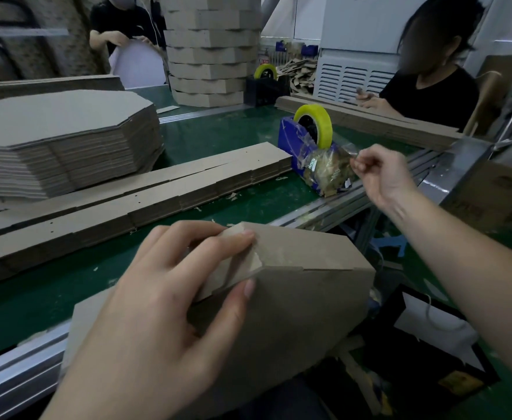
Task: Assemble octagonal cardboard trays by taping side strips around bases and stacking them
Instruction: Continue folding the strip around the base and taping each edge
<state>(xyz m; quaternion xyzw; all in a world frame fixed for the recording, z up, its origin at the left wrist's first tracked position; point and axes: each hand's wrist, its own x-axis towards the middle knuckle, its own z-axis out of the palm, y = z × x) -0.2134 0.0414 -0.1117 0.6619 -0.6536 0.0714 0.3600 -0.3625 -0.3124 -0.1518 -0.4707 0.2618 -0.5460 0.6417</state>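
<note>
My left hand (pixel 170 298) grips a brown cardboard tray (pixel 303 286) held on edge at the near side of the table, thumb and fingers pinching the folded side strip at its upper corner. My right hand (pixel 381 174) is raised to the right of the blue tape dispenser (pixel 297 147) and pinches the end of a clear tape strip (pixel 327 159) pulled from the yellow-green roll (pixel 316 122). A stack of flat octagonal bases (pixel 58 140) lies at the left. Long piles of side strips (pixel 133 195) run across the middle.
The table has a green surface (pixel 51 292) with a metal rail along its near edge. A tall stack of finished trays (pixel 212 50) stands at the back, beside a second tape dispenser (pixel 265 83). Two other people work at the far left and far right.
</note>
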